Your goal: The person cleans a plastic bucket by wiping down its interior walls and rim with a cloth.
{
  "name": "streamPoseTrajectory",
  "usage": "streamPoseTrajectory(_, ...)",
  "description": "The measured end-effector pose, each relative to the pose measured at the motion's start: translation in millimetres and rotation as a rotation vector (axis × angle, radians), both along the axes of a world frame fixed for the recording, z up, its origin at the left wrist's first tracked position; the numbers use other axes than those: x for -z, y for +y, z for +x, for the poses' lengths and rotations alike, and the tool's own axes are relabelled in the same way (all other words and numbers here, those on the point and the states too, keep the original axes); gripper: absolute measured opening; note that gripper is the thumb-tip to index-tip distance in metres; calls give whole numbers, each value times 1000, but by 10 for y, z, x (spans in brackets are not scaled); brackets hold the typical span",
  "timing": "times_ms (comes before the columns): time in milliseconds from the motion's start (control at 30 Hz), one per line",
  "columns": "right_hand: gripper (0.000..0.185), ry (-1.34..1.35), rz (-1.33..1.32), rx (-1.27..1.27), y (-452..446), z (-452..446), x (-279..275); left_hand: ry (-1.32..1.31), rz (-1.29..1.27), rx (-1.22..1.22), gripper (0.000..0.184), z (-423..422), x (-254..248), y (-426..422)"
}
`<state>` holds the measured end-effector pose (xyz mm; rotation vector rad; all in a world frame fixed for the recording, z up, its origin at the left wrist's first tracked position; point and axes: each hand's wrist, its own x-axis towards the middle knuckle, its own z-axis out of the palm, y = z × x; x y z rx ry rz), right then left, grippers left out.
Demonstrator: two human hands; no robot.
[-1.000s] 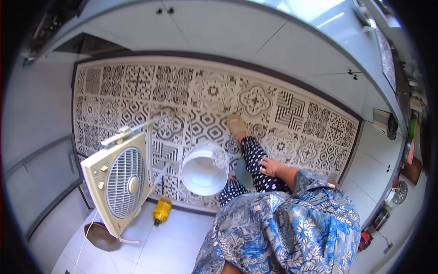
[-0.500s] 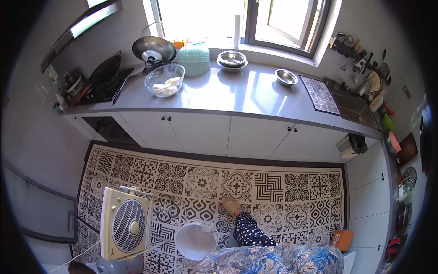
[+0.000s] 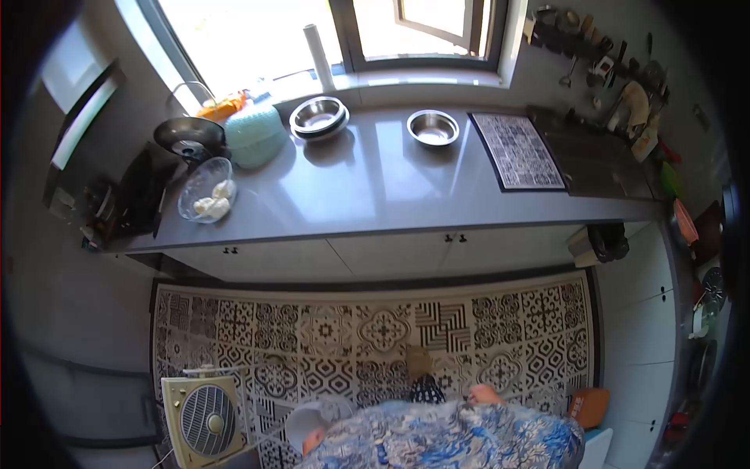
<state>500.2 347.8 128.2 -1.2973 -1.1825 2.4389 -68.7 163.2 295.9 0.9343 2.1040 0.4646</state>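
Observation:
Low in the view, my left hand [image 3: 312,440] shows only in small part beside the white bucket [image 3: 306,422]; its fingers cannot be made out. My right hand [image 3: 486,394] juts out past the blue patterned clothing [image 3: 469,434], above the patterned floor mat, its fingers blurred. A foot in a tan slipper [image 3: 419,362] rests on the mat [image 3: 328,332]. Left of the bucket stands a cream box fan [image 3: 207,420].
Along the window runs a grey counter [image 3: 344,211] with a glass bowl of dough pieces [image 3: 207,191], steel bowls [image 3: 433,128], a green dome cover [image 3: 255,135] and a patterned mat [image 3: 517,152]. A small bin [image 3: 598,244] hangs at the right.
The view has tilted up from the floor to the counter and window. The slippered foot has moved right on the mat. Both hands now show in part at the clothing's edge.

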Motion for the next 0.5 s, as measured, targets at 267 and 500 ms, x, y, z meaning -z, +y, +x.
streamPoseTrajectory(267, 31, -904, -354, 316, -202, 1472, -605, 38, 85, 40, 28, 574, -966, 1386)
streamPoseTrajectory(500, 19, -753, -257, 199, -1285, 763, -285, 94, -155, 204, 35, -205, 32, 578)
